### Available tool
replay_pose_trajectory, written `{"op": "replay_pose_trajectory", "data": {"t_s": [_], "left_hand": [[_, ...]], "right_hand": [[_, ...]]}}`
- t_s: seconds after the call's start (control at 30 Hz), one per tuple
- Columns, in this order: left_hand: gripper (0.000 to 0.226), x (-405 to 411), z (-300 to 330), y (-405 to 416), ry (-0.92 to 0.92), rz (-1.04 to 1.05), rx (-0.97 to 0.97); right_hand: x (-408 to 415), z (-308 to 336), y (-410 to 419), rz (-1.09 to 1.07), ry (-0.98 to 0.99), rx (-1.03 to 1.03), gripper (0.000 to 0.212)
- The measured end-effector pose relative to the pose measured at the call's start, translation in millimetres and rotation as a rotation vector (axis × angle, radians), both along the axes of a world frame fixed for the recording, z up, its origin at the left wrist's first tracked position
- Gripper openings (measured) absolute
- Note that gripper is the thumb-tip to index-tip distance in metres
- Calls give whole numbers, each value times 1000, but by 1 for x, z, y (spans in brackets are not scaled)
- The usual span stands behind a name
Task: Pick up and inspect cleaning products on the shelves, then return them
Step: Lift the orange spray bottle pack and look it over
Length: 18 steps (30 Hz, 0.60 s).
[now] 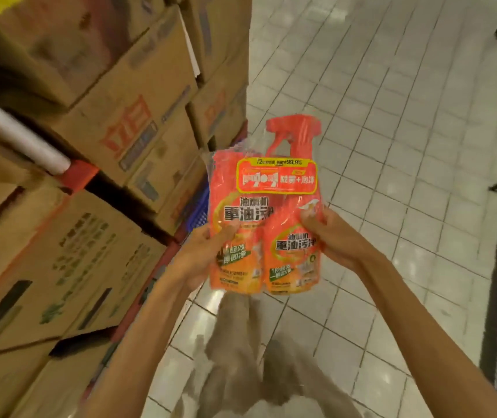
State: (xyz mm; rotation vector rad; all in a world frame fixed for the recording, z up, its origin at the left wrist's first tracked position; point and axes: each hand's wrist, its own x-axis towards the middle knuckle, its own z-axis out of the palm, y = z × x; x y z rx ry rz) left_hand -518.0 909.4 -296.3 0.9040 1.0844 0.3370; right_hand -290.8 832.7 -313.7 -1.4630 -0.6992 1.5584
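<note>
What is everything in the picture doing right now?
Cleaner twin pack: upright, wrapped in plastic, held up off the shelf.
Left hand: grips the pack's left side.
Right hand: grips the pack's right side.
Cardboard boxes: closed, stacked.

The twin pack (264,224) is orange plastic under glossy, crinkled clear film, with a red plastic trigger head (294,128). Boxes (114,116) are matt brown cardboard. The floor (392,146) is smooth, shiny pale tile. Trousers (241,357) look like soft grey cloth.
</note>
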Motion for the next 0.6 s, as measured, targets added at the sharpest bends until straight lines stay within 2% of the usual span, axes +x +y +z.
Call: {"op": "replay_pose_trajectory", "data": {"t_s": [0.1,0.17,0.23,0.33,0.4,0.47,0.53,0.6], "left_hand": [[35,21,-33,83,58,-12,12],[26,37,-70,134,91,4,65],[11,54,-114,177,117,57,124],[31,73,-199,234,174,109,220],[19,82,-263,268,195,103,257],[21,86,-328,293,260,104,240],[21,90,-387,308,244,199,188],[30,94,-444,317,264,247,189]], "right_hand": [[29,-29,89,97,-24,-27,35],[46,-54,144,178,-52,-21,20],[63,-92,195,223,-95,-20,32],[85,-174,264,274,-161,2,53],[95,-236,304,324,-221,12,54],[100,-297,336,378,-285,1,53],[102,-358,360,447,-394,-10,47],[102,-418,376,487,-461,-12,47]]}}
